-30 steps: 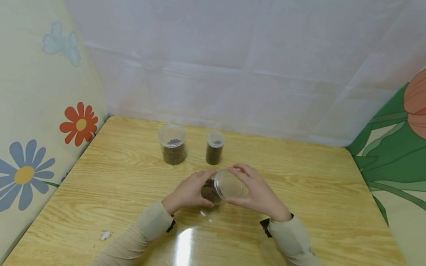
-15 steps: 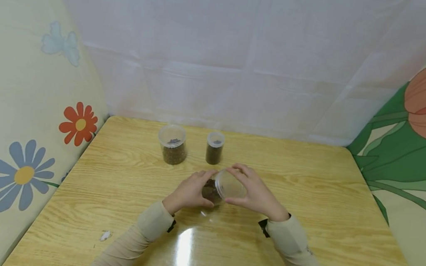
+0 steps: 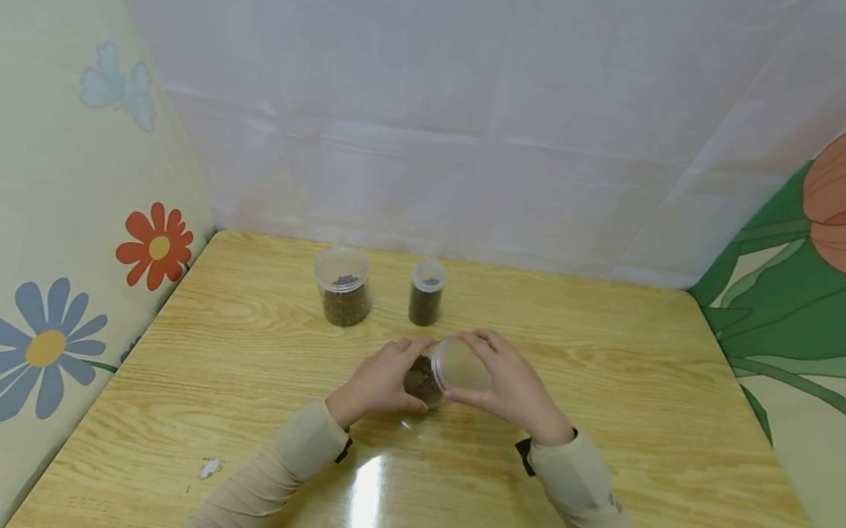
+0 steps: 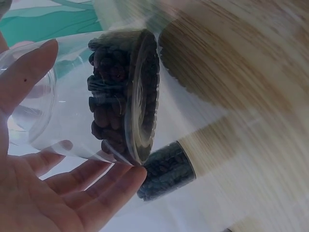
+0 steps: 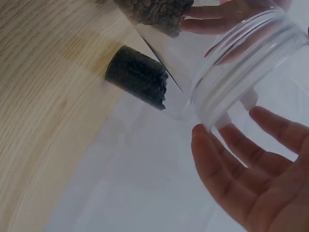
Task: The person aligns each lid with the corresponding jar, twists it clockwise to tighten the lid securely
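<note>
My left hand [image 3: 380,382] grips a clear plastic jar [image 3: 424,380] partly filled with dark brown beans. In the left wrist view the thumb and fingers wrap the jar's wall, and the beans [image 4: 108,92] lie toward its base. The jar is tilted, its top toward my right hand [image 3: 509,387]. That hand's curled fingers and thumb hold the clear round lid [image 3: 463,367] at the jar's top. Fingertips [image 5: 200,133] touch the lid's edge in the right wrist view. Whether the lid is loose from the jar cannot be told.
Behind the hands stand a wide clear jar [image 3: 346,299] of brown contents and a narrower jar [image 3: 425,301] with dark contents, both upright. A small white patch [image 3: 209,468] marks the wooden table [image 3: 642,414]. A white cloth [image 3: 433,132] hangs along the back.
Both hands and the jar shift very slightly to the right. The grip on the jar and lid looks the same, and the two standing jars stay put.
</note>
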The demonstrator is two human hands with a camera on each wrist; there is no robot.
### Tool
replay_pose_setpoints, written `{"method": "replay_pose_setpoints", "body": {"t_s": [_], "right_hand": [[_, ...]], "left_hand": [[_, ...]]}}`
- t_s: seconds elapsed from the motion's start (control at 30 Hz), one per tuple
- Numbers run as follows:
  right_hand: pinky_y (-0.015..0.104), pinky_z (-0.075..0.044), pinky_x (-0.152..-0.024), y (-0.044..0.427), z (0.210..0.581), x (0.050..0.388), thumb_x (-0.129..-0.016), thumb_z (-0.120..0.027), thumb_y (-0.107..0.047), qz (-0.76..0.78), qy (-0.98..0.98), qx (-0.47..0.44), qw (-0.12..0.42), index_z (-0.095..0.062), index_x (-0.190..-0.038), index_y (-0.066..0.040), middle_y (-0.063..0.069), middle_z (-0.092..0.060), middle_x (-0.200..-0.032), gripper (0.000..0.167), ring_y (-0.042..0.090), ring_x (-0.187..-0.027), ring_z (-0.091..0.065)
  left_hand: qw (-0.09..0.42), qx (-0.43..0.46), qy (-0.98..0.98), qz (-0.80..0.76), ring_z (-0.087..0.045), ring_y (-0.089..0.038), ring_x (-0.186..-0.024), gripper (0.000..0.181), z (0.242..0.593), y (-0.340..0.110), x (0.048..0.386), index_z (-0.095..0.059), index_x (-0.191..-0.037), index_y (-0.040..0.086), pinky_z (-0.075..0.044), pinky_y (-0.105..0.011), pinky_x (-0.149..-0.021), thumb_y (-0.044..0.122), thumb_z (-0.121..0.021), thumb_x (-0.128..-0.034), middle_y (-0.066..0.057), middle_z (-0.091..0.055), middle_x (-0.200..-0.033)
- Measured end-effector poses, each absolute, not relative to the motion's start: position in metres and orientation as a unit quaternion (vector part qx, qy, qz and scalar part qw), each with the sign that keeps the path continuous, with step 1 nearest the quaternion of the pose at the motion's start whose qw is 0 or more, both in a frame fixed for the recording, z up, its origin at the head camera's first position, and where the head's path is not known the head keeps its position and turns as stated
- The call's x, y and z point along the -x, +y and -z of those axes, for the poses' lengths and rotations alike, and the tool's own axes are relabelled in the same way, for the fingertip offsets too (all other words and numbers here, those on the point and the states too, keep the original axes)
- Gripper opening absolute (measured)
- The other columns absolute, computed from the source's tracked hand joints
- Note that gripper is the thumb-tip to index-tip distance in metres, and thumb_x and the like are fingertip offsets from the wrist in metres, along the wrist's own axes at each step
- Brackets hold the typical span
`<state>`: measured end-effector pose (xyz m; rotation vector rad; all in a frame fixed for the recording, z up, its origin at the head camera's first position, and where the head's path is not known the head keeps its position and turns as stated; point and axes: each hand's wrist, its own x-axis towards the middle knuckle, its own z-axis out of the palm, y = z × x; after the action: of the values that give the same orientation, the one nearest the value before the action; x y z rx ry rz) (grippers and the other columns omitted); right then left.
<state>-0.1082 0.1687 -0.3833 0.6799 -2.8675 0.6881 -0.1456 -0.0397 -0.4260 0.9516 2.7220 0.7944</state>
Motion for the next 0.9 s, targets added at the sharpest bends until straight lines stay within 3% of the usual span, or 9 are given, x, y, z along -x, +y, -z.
{"method": "replay_pose_setpoints", "body": {"t_s": [0.37,0.6,0.9], "right_hand": [[0.053,-0.047,-0.079,0.173,0.382,0.104,-0.068,-0.071,-0.054,-0.194,-0.956,-0.211,0.065,-0.045,-0.133,-0.007,0.022,-0.045,-0.130,0.084,0.039,-0.111,-0.048],[0.052,-0.044,-0.087,0.186,0.381,0.106,-0.069,-0.077,-0.038,-0.206,-0.920,-0.325,0.075,-0.040,-0.136,-0.007,0.019,-0.038,-0.136,0.083,0.037,-0.120,-0.039],[0.048,-0.044,-0.089,0.187,0.379,0.108,-0.069,-0.079,-0.026,-0.213,-0.902,-0.368,0.075,-0.042,-0.134,-0.006,0.017,-0.041,-0.134,0.077,0.034,-0.120,-0.041]], "left_hand": [[0.063,-0.322,0.911,-0.248,-0.051,-0.033,-0.107,0.093,0.427,-0.039,0.144,-0.034,-0.138,0.012,-0.048,-0.048,-0.081,0.031,-0.083,-0.0620,-0.019,-0.050,-0.123],[0.056,-0.327,0.912,-0.240,-0.051,-0.033,-0.106,0.092,0.427,-0.038,0.144,-0.034,-0.137,0.011,-0.048,-0.047,-0.080,0.032,-0.083,-0.0627,-0.019,-0.051,-0.122],[0.044,-0.337,0.912,-0.231,-0.051,-0.032,-0.106,0.091,0.426,-0.038,0.143,-0.035,-0.137,0.011,-0.047,-0.045,-0.082,0.032,-0.083,-0.0631,-0.017,-0.052,-0.120]]}}
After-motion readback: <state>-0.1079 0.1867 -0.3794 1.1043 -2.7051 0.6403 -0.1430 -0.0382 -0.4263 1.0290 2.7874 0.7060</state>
